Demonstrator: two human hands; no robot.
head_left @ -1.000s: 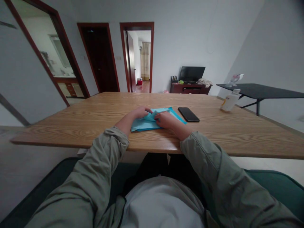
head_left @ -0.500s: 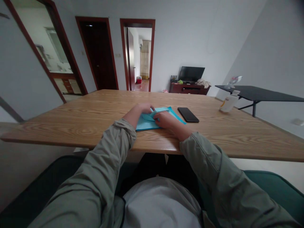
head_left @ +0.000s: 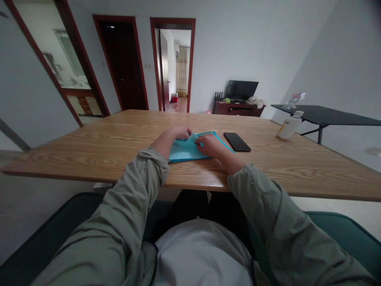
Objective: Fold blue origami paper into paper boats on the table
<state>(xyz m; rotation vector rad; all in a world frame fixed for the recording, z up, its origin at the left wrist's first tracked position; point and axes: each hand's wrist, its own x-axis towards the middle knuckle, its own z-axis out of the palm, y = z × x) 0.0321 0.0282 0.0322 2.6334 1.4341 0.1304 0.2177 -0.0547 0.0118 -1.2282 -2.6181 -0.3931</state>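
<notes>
Light blue paper [head_left: 186,151] lies on the wooden table in front of me, over a darker blue layer that shows along its right and front edges. Part of the light sheet rises in a small peak between my hands. My left hand [head_left: 179,132] is at its far left side, fingers curled in and closed on the raised paper. Across from it, my right hand [head_left: 207,143] pinches the same sheet with bent fingers. Both fingertips are partly hidden, and the hands are a short way apart.
A black phone [head_left: 237,142] lies just right of the paper. Farther right stands a white plastic bottle [head_left: 290,126] on the wooden table [head_left: 133,139]. Beyond is a black table [head_left: 330,114] with a clear plastic item on it. A television [head_left: 242,90] stands at the back wall.
My hands have moved slightly apart, the right one a little to the right. The folded flap between them now stands up in a peak, and more light blue surface shows in front.
</notes>
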